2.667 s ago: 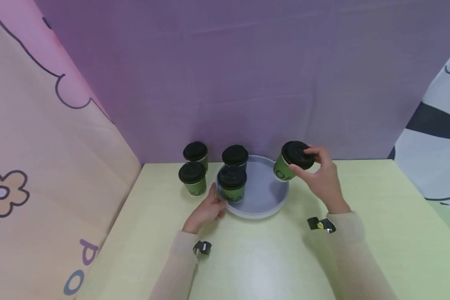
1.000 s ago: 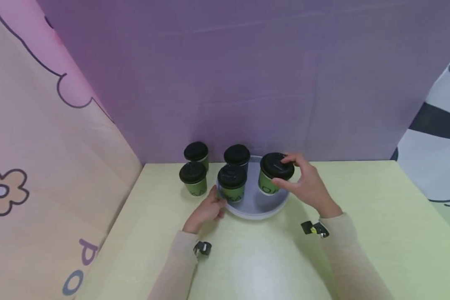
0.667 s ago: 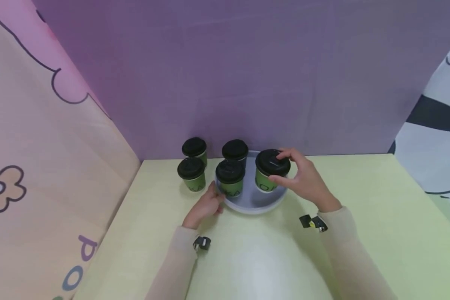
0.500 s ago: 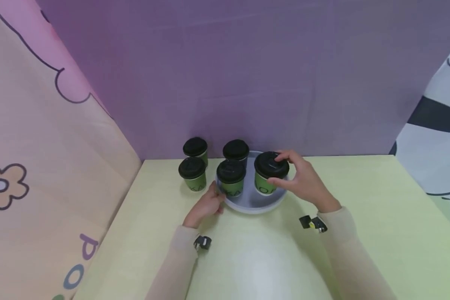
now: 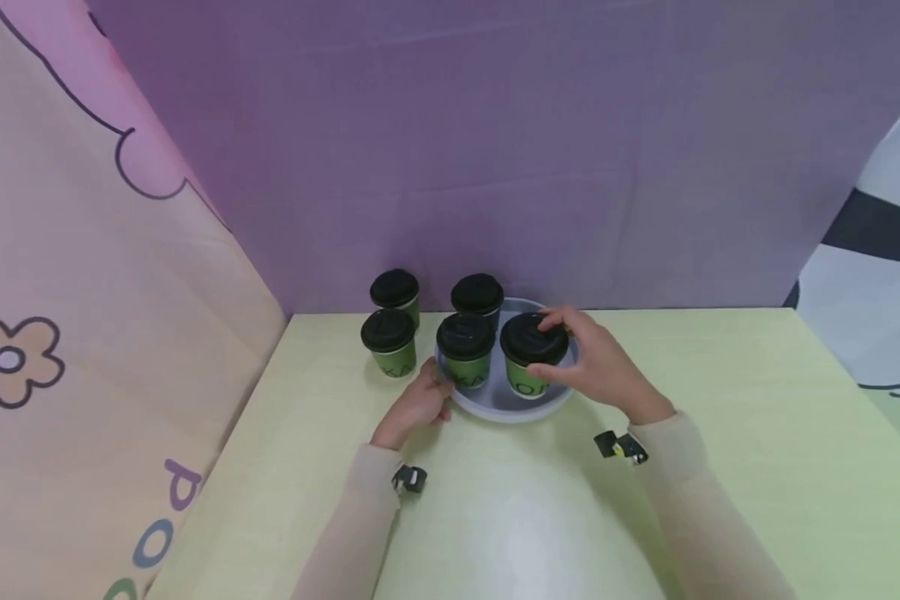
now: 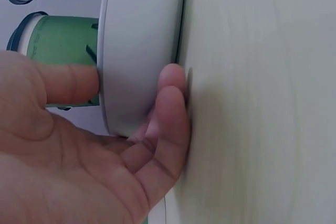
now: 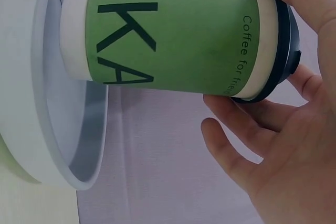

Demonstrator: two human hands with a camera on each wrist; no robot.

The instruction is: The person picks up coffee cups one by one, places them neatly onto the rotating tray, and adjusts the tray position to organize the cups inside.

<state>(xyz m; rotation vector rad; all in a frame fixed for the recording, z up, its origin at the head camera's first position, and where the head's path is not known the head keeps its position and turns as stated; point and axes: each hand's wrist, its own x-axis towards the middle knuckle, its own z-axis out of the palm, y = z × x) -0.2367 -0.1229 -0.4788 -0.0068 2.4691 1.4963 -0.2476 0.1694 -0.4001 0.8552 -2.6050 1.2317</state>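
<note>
Two forearms (image 5: 360, 500) extended, left hand (image 5: 414, 404) pinching a round tray (image 5: 506, 412) by its rim, thumb above, fingers curled below, right hand (image 5: 596, 362) gripping a green cup (image 5: 523, 358) around its lidded top, over the tray, beside another cup (image 5: 466, 350).

The left sleeve (image 5: 354, 510) and right sleeve (image 5: 701, 496) are pale beige; the left wrist camera (image 5: 417, 479) is black, the right wrist camera (image 5: 633, 450) black with a yellow patch.

Purple backdrop (image 5: 450, 150) behind yellowish table (image 5: 510, 525), flower print (image 5: 9, 360) left, perhaps cartoon figure (image 5: 877, 225) right.
</note>
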